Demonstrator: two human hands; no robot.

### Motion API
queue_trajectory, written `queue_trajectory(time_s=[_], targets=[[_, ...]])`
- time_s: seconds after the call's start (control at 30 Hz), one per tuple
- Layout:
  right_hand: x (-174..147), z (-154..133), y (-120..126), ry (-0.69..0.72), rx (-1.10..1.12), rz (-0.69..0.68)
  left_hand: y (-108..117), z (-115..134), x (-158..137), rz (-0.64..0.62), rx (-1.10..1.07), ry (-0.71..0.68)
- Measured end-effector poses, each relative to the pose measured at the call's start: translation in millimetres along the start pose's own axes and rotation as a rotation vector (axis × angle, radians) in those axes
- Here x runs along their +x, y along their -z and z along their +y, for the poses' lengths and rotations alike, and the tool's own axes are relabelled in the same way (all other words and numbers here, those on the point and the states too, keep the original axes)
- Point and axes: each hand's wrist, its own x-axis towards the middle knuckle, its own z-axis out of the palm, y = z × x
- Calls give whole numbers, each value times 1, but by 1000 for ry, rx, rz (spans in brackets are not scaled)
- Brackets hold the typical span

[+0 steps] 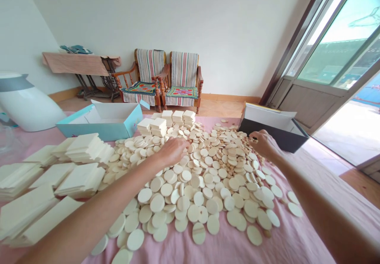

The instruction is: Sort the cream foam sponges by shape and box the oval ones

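A broad pile of pale round wooden discs (194, 198) covers the middle of a pink cloth, with small wooden beads (230, 171) mixed in on its right side. My left hand (174, 151) is over the middle of the pile, its fingers bent together and touching down among the discs. What its fingertips hold, if anything, is hidden. At the pile's right edge, my right hand (263, 142) is curled closed beside a black box (274, 133). Small wooden pieces show by its fingertips, but I cannot make out what is in its grip.
Stacks of square wooden tiles (80, 179) stand on the left, and smaller stacks (158, 126) behind the pile. A light blue open box (95, 131) lies at the back left, next to a white jug (32, 105). Two wooden chairs (183, 76) stand by the wall.
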Motion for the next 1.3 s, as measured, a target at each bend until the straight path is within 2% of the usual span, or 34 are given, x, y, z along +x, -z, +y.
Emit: queue_trajectory(time_s=[0.07, 0.27, 0.33, 0.4, 0.63, 0.93, 1.0, 1.13, 1.2, 1.3], targets=[[-4, -31, 0, 112, 106, 6, 6, 1, -9, 23, 2, 38], [-18, -158, -8, 684, 472, -180, 17, 9, -48, 75, -3, 91], [-17, -185, -17, 824, 478, -223, 17, 11, -60, 100, -5, 92], [-15, -201, -26, 891, 406, -255, 16, 11, -69, 124, -2, 95], [-10, -210, -35, 868, 153, -265, 6, 4, -84, 219, -77, 116], [-17, -205, -37, 779, 165, -273, 0, 10, -90, 246, -29, 158], [-10, -204, -31, 739, 221, -238, 1, 11, -92, 241, -19, 156], [15, -202, -19, 548, 262, -129, 1, 11, -93, 237, -13, 155], [27, -206, -21, 518, 220, -164, 1, 11, -93, 239, -14, 154], [39, -215, -33, 559, 107, -259, 0, 10, -93, 242, -15, 150]])
